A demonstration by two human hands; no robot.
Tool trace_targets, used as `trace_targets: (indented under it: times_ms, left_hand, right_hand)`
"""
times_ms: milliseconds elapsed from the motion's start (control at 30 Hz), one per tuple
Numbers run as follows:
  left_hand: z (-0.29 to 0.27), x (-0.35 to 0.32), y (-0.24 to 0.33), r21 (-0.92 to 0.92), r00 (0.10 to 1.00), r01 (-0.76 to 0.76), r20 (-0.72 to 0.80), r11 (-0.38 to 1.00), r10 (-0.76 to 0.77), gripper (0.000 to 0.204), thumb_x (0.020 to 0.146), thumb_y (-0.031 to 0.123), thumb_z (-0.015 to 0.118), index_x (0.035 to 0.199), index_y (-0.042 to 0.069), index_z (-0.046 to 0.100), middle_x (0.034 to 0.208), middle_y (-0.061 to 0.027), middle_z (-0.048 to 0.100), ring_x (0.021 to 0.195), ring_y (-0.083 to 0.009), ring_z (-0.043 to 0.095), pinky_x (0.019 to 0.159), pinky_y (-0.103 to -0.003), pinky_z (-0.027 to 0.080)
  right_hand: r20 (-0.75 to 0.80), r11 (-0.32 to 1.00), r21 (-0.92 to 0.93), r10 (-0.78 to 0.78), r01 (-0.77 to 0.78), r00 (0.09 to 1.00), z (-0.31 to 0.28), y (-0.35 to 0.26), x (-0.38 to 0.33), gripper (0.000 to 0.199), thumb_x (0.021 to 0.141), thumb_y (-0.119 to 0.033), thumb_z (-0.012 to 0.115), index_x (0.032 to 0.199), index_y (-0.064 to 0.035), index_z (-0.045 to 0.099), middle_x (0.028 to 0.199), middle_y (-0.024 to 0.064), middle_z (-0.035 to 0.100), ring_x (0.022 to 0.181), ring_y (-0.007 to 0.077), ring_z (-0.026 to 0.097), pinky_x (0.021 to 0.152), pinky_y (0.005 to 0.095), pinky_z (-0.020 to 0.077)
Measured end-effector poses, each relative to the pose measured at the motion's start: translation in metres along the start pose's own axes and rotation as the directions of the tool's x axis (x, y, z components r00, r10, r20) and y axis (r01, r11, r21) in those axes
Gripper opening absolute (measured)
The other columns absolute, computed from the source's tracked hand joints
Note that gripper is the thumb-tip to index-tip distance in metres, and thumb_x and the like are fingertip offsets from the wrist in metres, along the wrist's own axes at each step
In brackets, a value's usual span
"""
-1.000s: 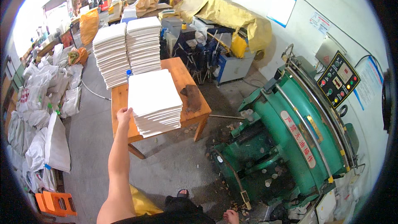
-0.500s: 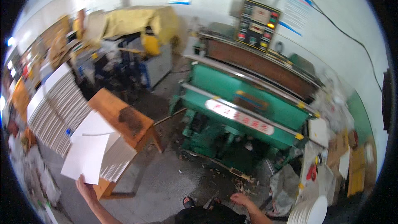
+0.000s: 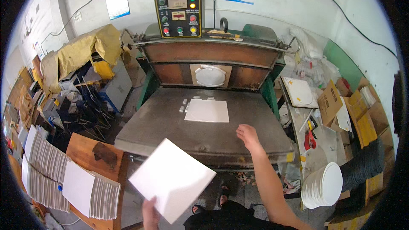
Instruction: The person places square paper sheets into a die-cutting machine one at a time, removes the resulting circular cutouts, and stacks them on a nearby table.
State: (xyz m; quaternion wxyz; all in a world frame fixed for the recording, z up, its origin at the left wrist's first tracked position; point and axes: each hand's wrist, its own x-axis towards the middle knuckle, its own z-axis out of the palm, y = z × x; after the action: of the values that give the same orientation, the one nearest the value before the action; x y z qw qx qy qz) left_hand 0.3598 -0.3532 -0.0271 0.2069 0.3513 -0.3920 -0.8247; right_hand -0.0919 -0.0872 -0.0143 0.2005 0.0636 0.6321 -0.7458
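Note:
My left hand grips a white square cardboard sheet by its near corner, tilted in front of the press. On the grey bed of the opened press lies another white sheet, against small metal stops at its left and far edges. Just right of that sheet, over the bed, is my right hand. Its fingers are curled together, with nothing visible in them. A round white die or disc is fixed on a square board on the brown upright platen.
Left, stacks of white sheets stand on and beside a wooden table. Right, a side table bears red-handled scissors and a stack of white discs. A control panel tops the press.
The press has gone from closed to open, baring its bed. My left hand has brought the sheet from the stack to the press. My right hand has moved forward over the bed.

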Motion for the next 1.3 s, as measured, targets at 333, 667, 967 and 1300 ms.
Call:
trace_targets:
  times_ms: [333, 667, 967, 1300]
  left_hand:
    - [0.102, -0.036, -0.063, -0.073, 0.979, 0.174, -0.089, 0.982, -0.181, 0.047, 0.089, 0.007, 0.056, 0.133, -0.005, 0.043, 0.126, -0.0152, 0.057, 0.115, -0.0258, 0.056, 0.098, -0.04, 0.045]
    - [0.184, 0.065, -0.098, 0.003, 0.92, 0.369, 0.14, 0.929, -0.366, 0.037, 0.098, 0.013, 0.042, 0.13, -0.005, 0.04, 0.117, -0.0222, 0.058, 0.106, -0.0332, 0.062, 0.078, -0.044, 0.058]
    - [0.313, 0.285, -0.141, -0.143, 0.943, 0.331, 0.057, 0.933, -0.327, 0.032, 0.096, 0.006, 0.037, 0.125, -0.005, 0.042, 0.114, -0.0205, 0.055, 0.103, -0.0372, 0.06, 0.089, -0.05, 0.054]
    - [0.358, 0.245, -0.151, 0.873, 0.917, -0.288, 0.134, 0.393, 0.375, 0.056, 0.076, 0.024, 0.071, 0.123, 0.001, 0.052, 0.127, -0.0236, 0.051, 0.122, -0.0348, 0.047, 0.101, -0.044, 0.04]
  right_hand:
    - [0.097, 0.937, 0.173, 0.289, -0.302, 0.952, 0.02, 0.092, 0.204, 0.022, 0.084, -0.024, 0.063, 0.099, -0.0089, 0.059, 0.094, 0.0062, 0.065, 0.086, 0.0219, 0.064, 0.074, 0.044, 0.0533]
    - [0.472, 0.879, 0.281, 0.223, -0.385, 0.853, -0.002, -0.008, 0.18, 0.029, 0.087, -0.01, 0.06, 0.112, 0.0036, 0.056, 0.112, 0.0157, 0.063, 0.105, 0.0286, 0.061, 0.091, 0.0422, 0.05]
    - [-0.008, 0.976, 0.213, -0.047, 0.048, 0.999, -0.205, -0.039, 0.011, 0.044, 0.083, -0.01, 0.057, 0.124, 0.004, 0.052, 0.116, 0.0153, 0.061, 0.103, 0.0274, 0.061, 0.092, 0.04, 0.0479]
    - [-0.441, 0.933, -0.36, -0.191, 0.023, 0.877, -0.243, -0.013, -0.199, 0.064, 0.08, -0.014, 0.063, 0.135, 0.0096, 0.041, 0.133, 0.0201, 0.05, 0.116, 0.0321, 0.049, 0.107, 0.0388, 0.0309]
